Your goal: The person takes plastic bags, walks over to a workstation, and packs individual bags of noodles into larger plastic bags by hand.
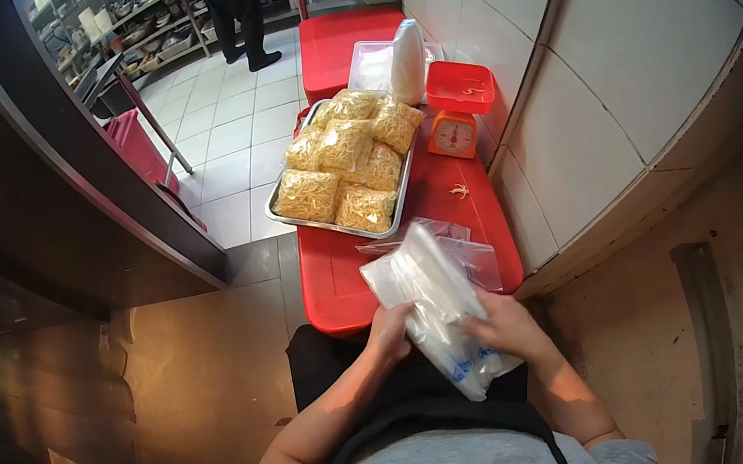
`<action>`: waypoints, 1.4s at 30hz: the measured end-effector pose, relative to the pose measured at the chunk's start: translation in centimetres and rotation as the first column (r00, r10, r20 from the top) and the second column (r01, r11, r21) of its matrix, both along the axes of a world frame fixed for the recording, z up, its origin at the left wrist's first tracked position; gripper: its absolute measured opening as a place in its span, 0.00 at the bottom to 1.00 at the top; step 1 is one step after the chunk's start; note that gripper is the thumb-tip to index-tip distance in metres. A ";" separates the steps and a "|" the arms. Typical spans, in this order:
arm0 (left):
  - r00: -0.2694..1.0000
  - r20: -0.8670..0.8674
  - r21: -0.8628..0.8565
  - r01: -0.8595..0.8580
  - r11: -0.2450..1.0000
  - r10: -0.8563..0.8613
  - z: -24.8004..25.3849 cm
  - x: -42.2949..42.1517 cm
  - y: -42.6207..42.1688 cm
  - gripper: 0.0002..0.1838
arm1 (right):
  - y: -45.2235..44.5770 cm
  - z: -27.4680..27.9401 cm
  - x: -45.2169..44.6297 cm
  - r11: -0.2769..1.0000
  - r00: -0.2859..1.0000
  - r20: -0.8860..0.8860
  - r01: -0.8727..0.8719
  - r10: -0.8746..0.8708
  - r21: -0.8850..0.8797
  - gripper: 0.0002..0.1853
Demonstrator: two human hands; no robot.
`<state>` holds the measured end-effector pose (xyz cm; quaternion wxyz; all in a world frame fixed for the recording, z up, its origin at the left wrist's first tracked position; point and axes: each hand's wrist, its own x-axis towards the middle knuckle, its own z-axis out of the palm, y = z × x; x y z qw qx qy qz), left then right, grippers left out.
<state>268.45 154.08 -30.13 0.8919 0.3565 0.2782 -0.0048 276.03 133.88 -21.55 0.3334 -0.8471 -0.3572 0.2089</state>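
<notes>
Clear plastic bags (pixel 427 282), stacked, blue print at lower end; held between left hand (pixel 392 334) and right hand (pixel 508 323). Red table (pixel 479 214): metal tray (pixel 402 199), bagged yellow strands (pixel 343 146); orange dial scale (pixel 453 136), red pan (pixel 461 87) atop.

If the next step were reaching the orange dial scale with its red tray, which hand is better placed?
Likely the right hand: it is on the same side as the orange dial scale, while the left hand is farther away. Both hold clear plastic bags, so it would let go first.

A red table (pixel 326 284) is occupied by a metal tray (pixel 322 227) and an orange scale (pixel 454 136). Clear bags (pixel 480 263) and pale scraps (pixel 460 191) are also borne.
</notes>
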 end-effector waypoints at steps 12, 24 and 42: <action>0.995 0.093 -0.021 -0.030 0.999 0.032 1.5 -1.4 0.5 0.21 | 4.1 -4.0 -0.8 0.916 0.931 0.146 0.358 -0.335 -0.181 0.28; 0.983 0.035 -0.067 -0.176 0.982 0.179 -4.0 0.6 0.3 0.22 | 5.2 -6.8 -5.0 0.990 0.991 -0.054 0.115 -0.120 -0.078 0.41; 0.883 -0.189 0.954 0.270 0.134 -0.430 3.8 -3.7 5.9 0.22 | -5.2 -0.6 0.4 0.821 0.643 -0.750 0.340 0.153 0.459 0.24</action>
